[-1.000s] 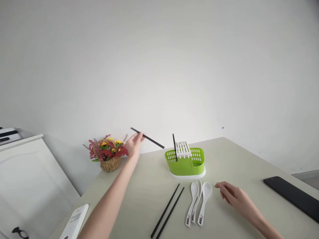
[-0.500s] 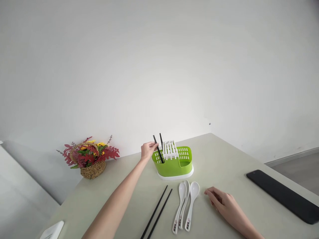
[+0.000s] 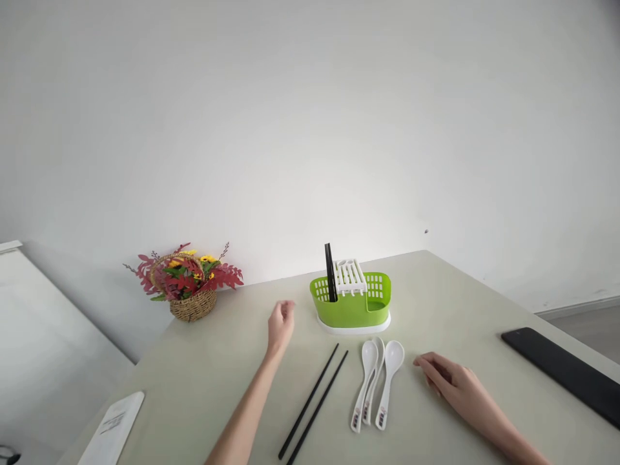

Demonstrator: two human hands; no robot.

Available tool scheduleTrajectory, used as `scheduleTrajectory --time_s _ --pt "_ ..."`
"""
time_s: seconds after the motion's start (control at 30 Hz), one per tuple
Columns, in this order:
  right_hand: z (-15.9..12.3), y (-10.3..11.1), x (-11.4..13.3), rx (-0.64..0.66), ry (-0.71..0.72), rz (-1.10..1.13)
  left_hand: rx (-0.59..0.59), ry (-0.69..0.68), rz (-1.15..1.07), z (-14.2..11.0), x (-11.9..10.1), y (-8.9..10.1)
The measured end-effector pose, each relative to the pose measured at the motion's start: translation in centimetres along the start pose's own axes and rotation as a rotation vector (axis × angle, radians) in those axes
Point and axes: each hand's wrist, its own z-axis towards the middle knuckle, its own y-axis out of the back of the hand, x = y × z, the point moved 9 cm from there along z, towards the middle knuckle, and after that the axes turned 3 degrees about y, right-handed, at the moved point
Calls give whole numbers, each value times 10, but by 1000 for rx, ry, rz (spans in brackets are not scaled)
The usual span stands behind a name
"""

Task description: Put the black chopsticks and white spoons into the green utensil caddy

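Observation:
My left hand [image 3: 281, 326] hovers over the table to the left of the green holder, with its fingers curled in and nothing visible in them. In the left part of the green cutlery holder [image 3: 349, 316], black chopsticks [image 3: 330, 271] stand upright side by side against its white slotted rack [image 3: 350, 278]. Two more black chopsticks [image 3: 314, 403] lie on the table in front. Beside them are three white spoons [image 3: 387, 381], two of them overlapping. Just right of the spoons, my right hand [image 3: 450, 381] rests on the table, its fingers bent together and holding nothing visible.
A wicker basket of artificial flowers [image 3: 194, 305] stands at the back left, near the wall. At the front left lies a flat white object [image 3: 113, 426] with print. A long black case [image 3: 562, 368] lies along the right edge of the table [image 3: 426, 290].
My left hand has let go of the chopstick in the holder and drawn back to the left. The chopsticks there now stand close together. The camera view has shifted; my right hand stays by the spoons.

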Motion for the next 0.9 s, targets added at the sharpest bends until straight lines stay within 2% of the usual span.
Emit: scheduleTrajectory --time_s 0.1,0.17,0.27,0.37,0.47,0.57,0.67,0.8,0.9 --pt "7 -3 -2 84 -19 70 223 11 46 -61 19 -8" --pt "14 -1 1 125 -29 107 329 -42 116 -95 18 -12" --pt "28 10 20 138 4 73 363 -171 255 -129 7 -9" --pt "39 11 57 191 49 0 413 -253 417 -148 4 -10" --pt "43 -9 104 273 123 -64 440 -260 579 -157 11 -12" --pt "43 -43 146 363 197 -106 434 -233 704 -160 20 -16" --pt "44 -76 178 442 277 -180 375 -205 641 -157 19 -15" --pt "53 -100 204 464 344 -229 337 -155 544 -137 20 0" --pt "60 -110 217 445 360 -208 372 -121 566 -116 23 24"
